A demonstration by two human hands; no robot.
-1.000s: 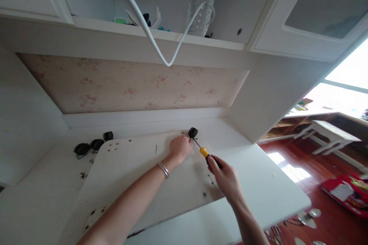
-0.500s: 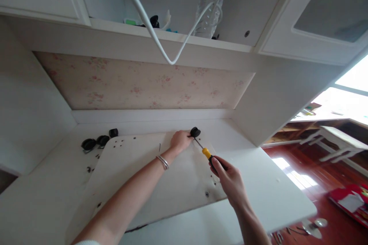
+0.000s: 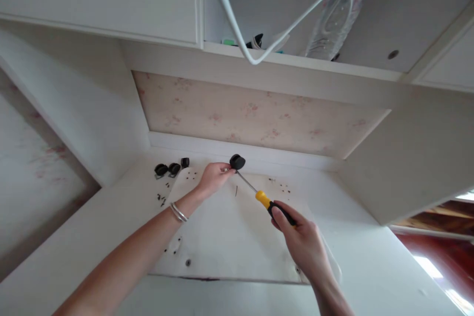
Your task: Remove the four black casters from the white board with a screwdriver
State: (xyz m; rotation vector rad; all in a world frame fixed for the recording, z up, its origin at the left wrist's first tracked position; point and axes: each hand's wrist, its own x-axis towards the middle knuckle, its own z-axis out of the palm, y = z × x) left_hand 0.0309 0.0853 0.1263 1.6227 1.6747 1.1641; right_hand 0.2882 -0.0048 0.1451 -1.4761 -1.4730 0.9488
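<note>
My left hand point(image 3: 216, 177) is closed on a black caster wheel point(image 3: 237, 161) above the back edge of a white board point(image 3: 240, 227). Silver bangles circle that wrist. My right hand point(image 3: 299, 227) grips a screwdriver point(image 3: 263, 199) with a yellow and black handle. Its shaft points up and left, and the tip meets the caster beside my left fingertips; whether it sits in a screw cannot be made out. Groups of small holes point(image 3: 285, 188) mark the board's corners.
Several more black casters point(image 3: 161, 170) stand at the board's left back corner, with loose screws point(image 3: 161, 199) near them. Overhead, a white cable point(image 3: 253, 61) hangs in front of a shelf point(image 3: 296, 62) holding a plastic bottle point(image 3: 333, 24). A cabinet side panel point(image 3: 403, 158) rises at right.
The view has swung to the left. My left hand and the caster have moved left from the board's right back corner, whose holes now show bare. The screwdriver has followed.
</note>
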